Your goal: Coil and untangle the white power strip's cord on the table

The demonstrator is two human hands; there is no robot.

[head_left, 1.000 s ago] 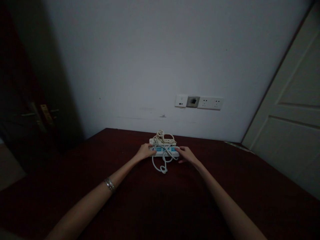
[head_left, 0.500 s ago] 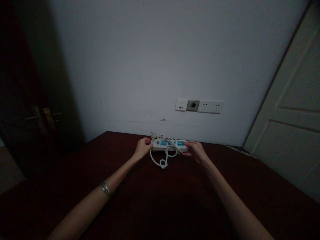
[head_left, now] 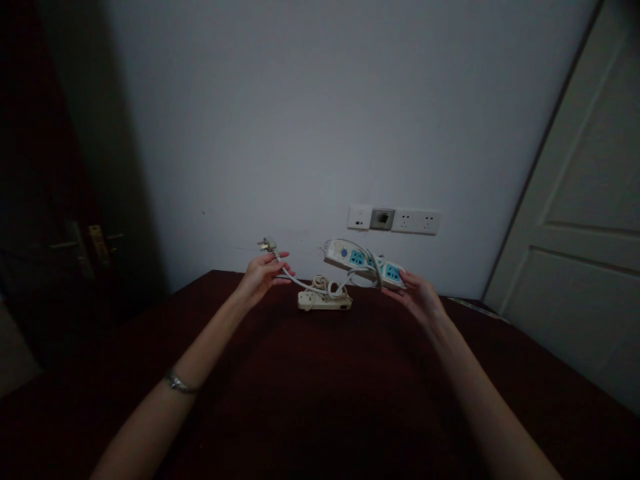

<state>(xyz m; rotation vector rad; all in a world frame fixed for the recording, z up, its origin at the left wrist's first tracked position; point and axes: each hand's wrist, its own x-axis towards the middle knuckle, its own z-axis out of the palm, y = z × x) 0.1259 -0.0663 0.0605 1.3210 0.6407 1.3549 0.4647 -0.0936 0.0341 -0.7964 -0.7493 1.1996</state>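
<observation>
My right hand (head_left: 417, 297) grips the right end of a white power strip (head_left: 337, 253) with blue sockets, held tilted above the table. Its white cord (head_left: 299, 285) is looped round the strip and runs left to my left hand (head_left: 263, 275). That hand is closed on the cord just below the plug (head_left: 269, 245), whose metal pins point left. Beneath the raised strip, a second, cream power strip (head_left: 325, 303) lies on the table with its own cord bundled on top.
The dark red table (head_left: 320, 393) meets a pale wall. On the wall are a row of wall sockets (head_left: 416, 221) and a grey plate (head_left: 383, 219). A white panelled door (head_left: 575, 267) stands at right, a dark door with a brass handle (head_left: 99, 241) at left.
The blue-socketed strip has been lifted and moved right, uncovering the cream strip. My left hand has shifted left and up with the plug end of the cord.
</observation>
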